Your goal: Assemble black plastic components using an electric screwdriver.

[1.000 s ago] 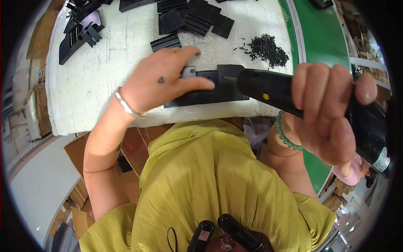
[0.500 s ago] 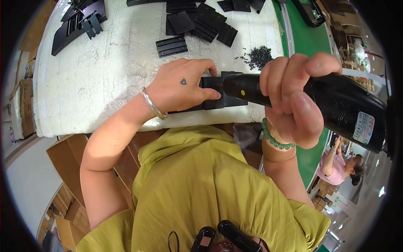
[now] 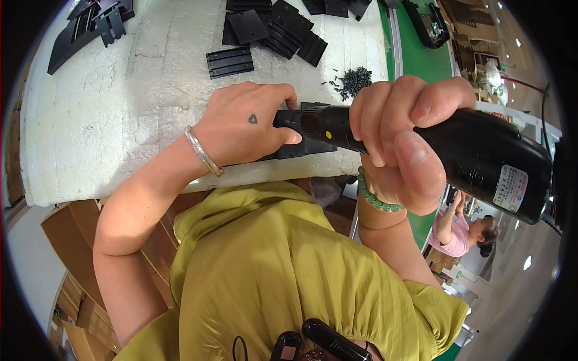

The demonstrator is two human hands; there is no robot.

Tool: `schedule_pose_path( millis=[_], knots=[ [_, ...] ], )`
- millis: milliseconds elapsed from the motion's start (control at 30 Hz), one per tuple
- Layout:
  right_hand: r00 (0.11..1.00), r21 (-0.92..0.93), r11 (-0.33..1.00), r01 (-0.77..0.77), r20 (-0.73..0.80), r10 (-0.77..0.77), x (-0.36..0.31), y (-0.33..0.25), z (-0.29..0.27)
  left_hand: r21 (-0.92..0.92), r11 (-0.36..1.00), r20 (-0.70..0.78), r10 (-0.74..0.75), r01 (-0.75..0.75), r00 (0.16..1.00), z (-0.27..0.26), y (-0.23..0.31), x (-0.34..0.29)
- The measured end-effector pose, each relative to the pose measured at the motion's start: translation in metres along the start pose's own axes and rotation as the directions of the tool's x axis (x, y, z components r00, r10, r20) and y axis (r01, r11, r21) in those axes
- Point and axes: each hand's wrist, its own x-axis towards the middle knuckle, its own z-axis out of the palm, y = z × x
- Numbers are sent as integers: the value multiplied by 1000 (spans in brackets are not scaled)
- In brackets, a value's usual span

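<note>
My right hand (image 3: 403, 138) is wrapped around a black electric screwdriver (image 3: 500, 153) with a white label near its rear end. The tool lies almost level across my view, its nose pointing left over a black assembly (image 3: 318, 145) near the table's front edge. Its tip is hidden, so I cannot tell whether it touches a screw. My left hand (image 3: 247, 123), with a bracelet at the wrist, grips the assembly between thumb and fingers beside the tool's nose. Much of the assembly is covered by that hand and the screwdriver.
A heap of small black screws (image 3: 356, 81) lies beyond the screwdriver. Several black ribbed plates (image 3: 230, 62) and black frames (image 3: 78, 36) are spread over the far side of the white padded tabletop (image 3: 150, 78). A green surface (image 3: 427, 66) runs along the right, where another person (image 3: 457, 231) works farther off.
The whole view has shifted, so the table and its contents appear farther left. Both hands keep their holds, and the screwdriver stays at the assembly.
</note>
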Motion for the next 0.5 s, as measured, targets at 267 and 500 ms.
schedule_pose_path(
  millis=[267, 500],
  knots=[
    [985, -205, 979, -8, 165, 43, -3, -4, -23, 1, 994, -44, 107, -107, 993, 4, -4, 1],
    [940, 72, 988, 134, -324, -104, -20, 4, -79, 99, 993, -143, 71, -57, 987, -19, 5, -1]
  ],
)
